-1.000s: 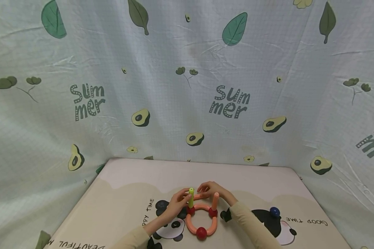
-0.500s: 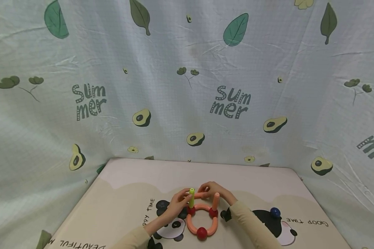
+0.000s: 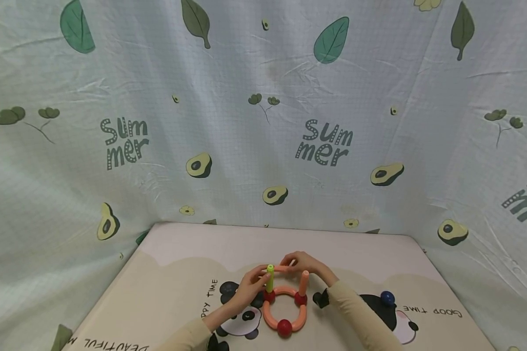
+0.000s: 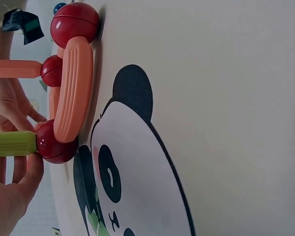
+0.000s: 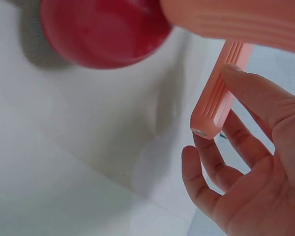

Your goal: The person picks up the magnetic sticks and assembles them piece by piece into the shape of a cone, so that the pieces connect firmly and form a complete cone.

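Note:
A toy frame of orange curved rods (image 3: 270, 319) and red balls (image 3: 284, 328) lies on the mat, forming a ring. From its two far balls rise a yellow-green rod (image 3: 270, 279) and an orange upright rod (image 3: 304, 283). My left hand (image 3: 247, 288) grips the yellow-green rod near its base, fingers behind it and by the red ball (image 4: 56, 142) in the left wrist view. My right hand (image 3: 304, 263) pinches a loose orange rod (image 5: 219, 93) between thumb and fingers, raised behind the ring; its near end shows a small metal spot.
A blue ball (image 3: 387, 298) rests on the mat (image 3: 193, 243) to the right, on a printed dark animal figure. Panda prints lie under the left forearm. A patterned curtain (image 3: 228, 122) hangs behind the far edge of the table.
My right hand has risen slightly and moved away with the loose orange rod, which now sits higher behind the ring. My left hand stays at the yellow-green rod.

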`<action>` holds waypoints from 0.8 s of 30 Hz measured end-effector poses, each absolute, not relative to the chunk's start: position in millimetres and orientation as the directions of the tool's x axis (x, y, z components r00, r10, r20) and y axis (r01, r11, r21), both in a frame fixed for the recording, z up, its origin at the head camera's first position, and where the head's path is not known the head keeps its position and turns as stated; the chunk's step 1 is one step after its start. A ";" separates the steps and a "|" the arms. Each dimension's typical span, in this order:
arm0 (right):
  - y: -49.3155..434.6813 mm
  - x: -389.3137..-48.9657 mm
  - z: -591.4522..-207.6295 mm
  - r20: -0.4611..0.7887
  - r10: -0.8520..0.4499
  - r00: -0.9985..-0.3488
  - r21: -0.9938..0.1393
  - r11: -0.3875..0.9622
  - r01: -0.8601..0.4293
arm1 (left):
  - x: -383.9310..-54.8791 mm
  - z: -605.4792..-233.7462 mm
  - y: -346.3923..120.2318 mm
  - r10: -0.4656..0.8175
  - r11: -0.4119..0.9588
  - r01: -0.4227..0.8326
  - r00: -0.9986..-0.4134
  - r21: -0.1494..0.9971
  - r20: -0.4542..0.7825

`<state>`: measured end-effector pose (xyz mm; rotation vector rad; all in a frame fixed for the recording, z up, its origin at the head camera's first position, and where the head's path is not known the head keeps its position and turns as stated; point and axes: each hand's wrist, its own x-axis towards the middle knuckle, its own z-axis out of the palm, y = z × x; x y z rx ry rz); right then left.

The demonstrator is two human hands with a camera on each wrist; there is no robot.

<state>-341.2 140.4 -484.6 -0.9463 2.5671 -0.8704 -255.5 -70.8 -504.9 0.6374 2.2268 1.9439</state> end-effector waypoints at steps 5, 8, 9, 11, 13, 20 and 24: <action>143.4 -340.8 -480.8 -0.012 -0.684 -0.729 -0.618 0.578 -0.532 | -254.1 -503.4 -70.9 0.382 0.083 0.230 -0.906 0.970 0.183; 144.8 -340.7 -480.2 -0.012 -0.676 -0.737 -0.633 0.576 -0.518 | -252.1 -500.4 -70.5 0.379 0.084 0.237 -0.906 0.968 0.189; 145.4 -340.7 -480.3 -0.012 -0.670 -0.742 -0.638 0.577 -0.510 | -250.9 -498.2 -70.3 0.379 0.084 0.239 -0.906 0.967 0.191; 146.8 -340.5 -480.2 -0.013 -0.657 -0.754 -0.643 0.583 -0.497 | -247.5 -492.5 -69.6 0.376 0.092 0.243 -0.906 0.966 0.193; 148.2 -340.2 -479.9 -0.010 -0.650 -0.760 -0.651 0.581 -0.488 | -244.1 -486.6 -69.1 0.371 0.099 0.238 -0.910 0.966 0.186; 151.1 -335.9 -472.8 0.027 -0.675 -0.737 -0.660 0.542 -0.521 | -246.3 -490.7 -69.7 0.366 0.104 0.233 -0.913 0.967 0.181; 152.2 -331.9 -464.4 0.036 -0.673 -0.739 -0.677 0.528 -0.513 | -253.0 -501.5 -69.9 0.359 0.110 0.233 -0.916 0.966 0.180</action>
